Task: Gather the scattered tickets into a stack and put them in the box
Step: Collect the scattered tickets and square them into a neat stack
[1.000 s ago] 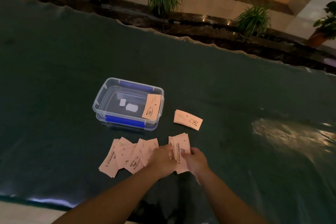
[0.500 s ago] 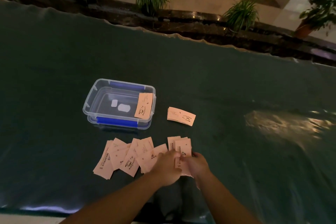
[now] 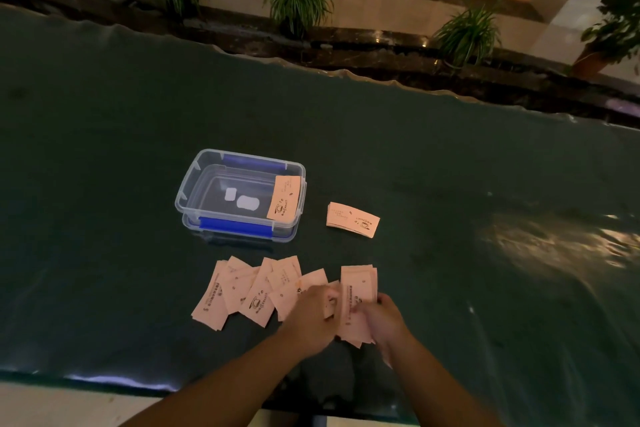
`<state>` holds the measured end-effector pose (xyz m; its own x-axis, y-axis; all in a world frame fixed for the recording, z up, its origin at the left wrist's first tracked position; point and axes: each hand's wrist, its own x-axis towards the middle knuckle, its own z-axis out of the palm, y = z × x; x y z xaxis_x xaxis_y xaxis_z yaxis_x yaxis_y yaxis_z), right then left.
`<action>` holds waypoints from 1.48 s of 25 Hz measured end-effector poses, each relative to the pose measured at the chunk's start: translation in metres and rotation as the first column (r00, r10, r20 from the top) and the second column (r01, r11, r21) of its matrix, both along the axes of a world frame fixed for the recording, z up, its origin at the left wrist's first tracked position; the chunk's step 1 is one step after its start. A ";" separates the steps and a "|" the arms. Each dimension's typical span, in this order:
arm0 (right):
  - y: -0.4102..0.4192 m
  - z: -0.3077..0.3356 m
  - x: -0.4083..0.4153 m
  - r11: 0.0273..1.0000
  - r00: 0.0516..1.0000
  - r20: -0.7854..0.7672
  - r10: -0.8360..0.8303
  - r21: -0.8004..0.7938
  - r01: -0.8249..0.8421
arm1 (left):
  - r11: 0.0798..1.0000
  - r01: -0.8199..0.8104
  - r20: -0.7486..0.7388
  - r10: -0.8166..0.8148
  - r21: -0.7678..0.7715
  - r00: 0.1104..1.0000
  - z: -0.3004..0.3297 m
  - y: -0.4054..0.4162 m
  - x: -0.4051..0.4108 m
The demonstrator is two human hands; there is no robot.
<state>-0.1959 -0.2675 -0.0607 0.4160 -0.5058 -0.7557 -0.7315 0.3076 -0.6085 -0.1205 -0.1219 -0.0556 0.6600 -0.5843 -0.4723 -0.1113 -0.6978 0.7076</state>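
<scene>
Since a moment ago the fan of tickets [image 3: 249, 288] has spread toward the left hand [image 3: 311, 315], which presses flat on it. The right hand [image 3: 381, 319] grips a stack [image 3: 358, 288]. Another pile [image 3: 352, 219] lies beside the box [image 3: 239, 194] on the worktop [image 3: 450, 166].

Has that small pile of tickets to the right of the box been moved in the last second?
No. The small pile lies the same way, right of the clear box, with the same gap between them. Only the head camera shifted; both hands work at the near tickets.
</scene>
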 end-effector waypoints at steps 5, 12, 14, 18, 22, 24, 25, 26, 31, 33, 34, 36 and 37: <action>-0.004 0.007 -0.021 0.999 1.000 -0.014 0.024 0.039 -0.023 | 0.888 0.099 0.282 -0.246 0.448 0.927 -0.006 0.037 0.018; 0.004 0.024 -0.015 0.806 0.831 -0.079 0.551 -0.207 -0.554 | 0.894 0.046 0.389 -0.239 0.445 0.890 -0.018 0.052 0.015; 0.007 0.026 -0.008 0.689 0.734 -0.124 0.667 -0.273 -0.672 | 0.894 0.013 0.395 -0.210 0.447 0.894 -0.017 0.057 0.015; 0.013 0.037 0.013 0.325 0.443 -0.315 0.839 -0.363 -0.873 | 0.901 0.071 0.411 -0.265 0.428 0.872 -0.017 0.066 0.020; 0.018 0.045 0.037 -0.063 0.176 -0.517 0.838 -0.411 -0.910 | 0.928 0.128 0.358 -0.258 0.349 0.897 -0.021 0.072 0.022; 0.022 0.044 0.047 -0.162 0.107 -0.552 0.827 -0.416 -0.895 | 0.945 0.130 0.359 -0.239 0.301 0.902 -0.024 0.075 0.023; 0.025 0.043 0.051 -0.211 0.062 -0.569 0.820 -0.400 -0.892 | 0.945 0.145 0.361 -0.249 0.293 0.899 -0.025 0.076 0.024; 0.029 0.041 0.055 -0.250 0.017 -0.581 0.814 -0.376 -0.892 | 0.944 0.162 0.354 -0.262 0.288 0.898 -0.026 0.077 0.025; 0.043 0.029 0.052 -0.181 0.076 -0.512 0.855 -0.433 -0.883 | 0.951 0.228 0.243 -0.276 0.207 0.930 -0.020 0.080 0.027; 0.043 0.029 0.048 -0.152 0.108 -0.503 0.857 -0.449 -0.880 | 0.967 0.201 0.213 -0.231 0.157 0.949 -0.019 0.085 0.027; 0.041 0.028 0.045 -0.162 0.108 -0.506 0.856 -0.460 -0.873 | 0.976 0.171 0.208 -0.196 0.132 0.958 -0.018 0.088 0.026; 0.039 0.029 0.038 -0.167 0.116 -0.499 0.859 -0.487 -0.857 | 0.990 0.104 0.207 -0.123 0.100 0.971 -0.016 0.093 0.026; 0.039 0.029 0.034 -0.144 0.136 -0.484 0.865 -0.497 -0.856 | 0.993 0.074 0.205 -0.092 0.094 0.974 -0.015 0.095 0.026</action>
<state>-0.1615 -0.2290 -0.0316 0.8667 0.0688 -0.4941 -0.0585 -0.9696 -0.2377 -0.0941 -0.0273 -0.0703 0.7003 -0.6047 -0.3794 -0.3105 -0.7366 0.6009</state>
